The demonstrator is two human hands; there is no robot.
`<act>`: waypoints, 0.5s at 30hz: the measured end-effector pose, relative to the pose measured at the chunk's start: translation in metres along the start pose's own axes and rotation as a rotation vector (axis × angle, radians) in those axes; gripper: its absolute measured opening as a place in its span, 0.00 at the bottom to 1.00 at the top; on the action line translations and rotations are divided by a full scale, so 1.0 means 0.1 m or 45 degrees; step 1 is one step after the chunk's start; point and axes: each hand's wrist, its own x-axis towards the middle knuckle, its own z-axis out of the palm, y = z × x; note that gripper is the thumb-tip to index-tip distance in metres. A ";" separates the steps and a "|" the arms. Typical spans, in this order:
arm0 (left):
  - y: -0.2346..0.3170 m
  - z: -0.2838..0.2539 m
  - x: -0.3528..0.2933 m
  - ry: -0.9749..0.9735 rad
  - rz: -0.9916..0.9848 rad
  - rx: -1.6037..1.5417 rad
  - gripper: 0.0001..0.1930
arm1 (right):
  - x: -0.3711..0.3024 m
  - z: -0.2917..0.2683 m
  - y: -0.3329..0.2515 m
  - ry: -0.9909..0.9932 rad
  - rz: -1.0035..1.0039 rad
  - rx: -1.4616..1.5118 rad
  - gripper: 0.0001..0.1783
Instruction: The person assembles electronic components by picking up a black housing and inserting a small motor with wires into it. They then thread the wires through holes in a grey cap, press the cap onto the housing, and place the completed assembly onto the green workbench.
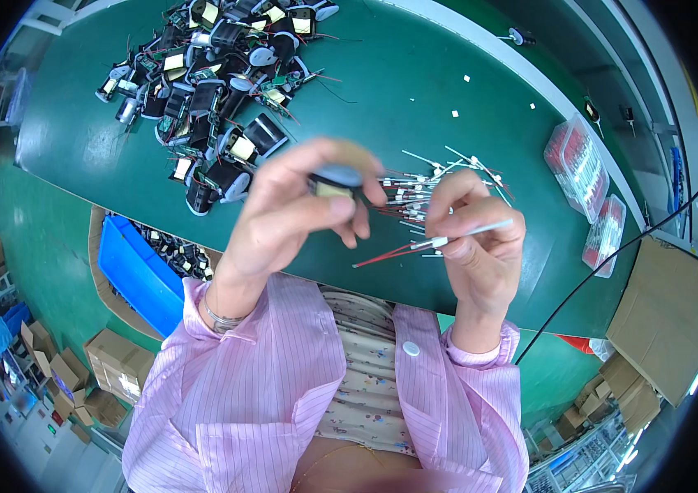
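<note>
Between the thumb and fingers of my left hand (pixel 295 193) is a small black electronic unit (pixel 334 182) with a grey rounded end and a yellowish pad; the fingers are slightly blurred. My right hand (pixel 480 234) pinches a wire lead (pixel 431 243) with red wires, a white connector and a pale sleeve. The two hands are apart, raised over the table's near edge. Just behind my right hand lies a loose bunch of similar wire leads (pixel 406 194). A large heap of similar black units (pixel 209 94) with circuit boards and thin wires spreads at the far left.
The green table (pixel 415 82) has a few small white pads (pixel 454 113) at the back. Two clear plastic boxes (pixel 577 168) of leads stand at the right edge. A black cable (pixel 604 251) crosses the right side. Below left, a blue tray (pixel 137 267) sits in a carton of parts.
</note>
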 end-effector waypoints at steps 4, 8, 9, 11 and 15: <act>0.05 0.17 -0.02 -0.258 -0.127 0.270 0.05 | -0.05 0.02 -0.07 -0.020 -0.068 -0.260 0.08; 0.06 0.23 -0.06 -0.329 -0.005 0.521 0.03 | -0.05 0.06 -0.16 -0.076 -0.150 -0.610 0.07; 0.06 0.25 -0.08 -0.301 0.043 0.584 0.03 | -0.07 0.09 -0.17 -0.075 -0.149 -0.609 0.07; 0.03 0.29 -0.14 -0.256 0.055 0.547 0.05 | -0.09 0.17 -0.17 -0.035 -0.196 -0.748 0.07; 0.08 0.25 -0.15 -0.331 0.101 0.461 0.00 | -0.14 0.14 -0.22 -0.073 -0.218 -0.646 0.06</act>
